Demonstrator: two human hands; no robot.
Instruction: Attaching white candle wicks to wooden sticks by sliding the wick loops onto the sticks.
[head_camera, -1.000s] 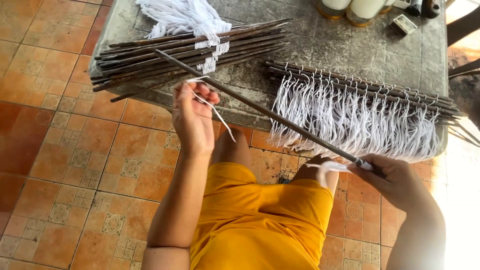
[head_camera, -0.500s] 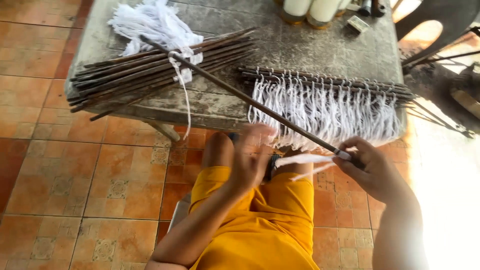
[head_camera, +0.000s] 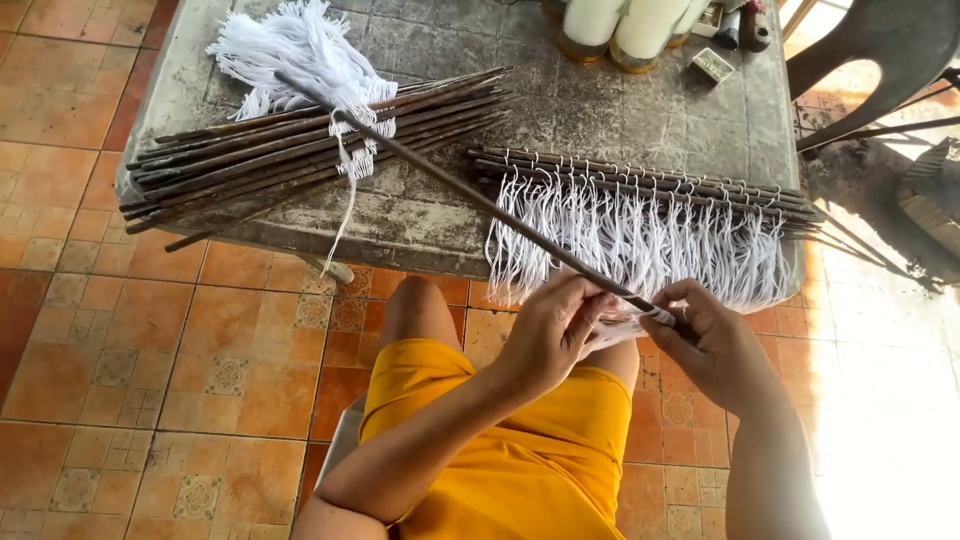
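Both hands had met at the near end of the long dark thin stick: left hand, back from the tabletop, pinched white string; right hand gripped the stick.

A worn grey table is standing beyond both hands, bearing a bundle of dark sticks with white thread to their left, thread-hung sticks directly ahead, and pale cylinders farthest off.
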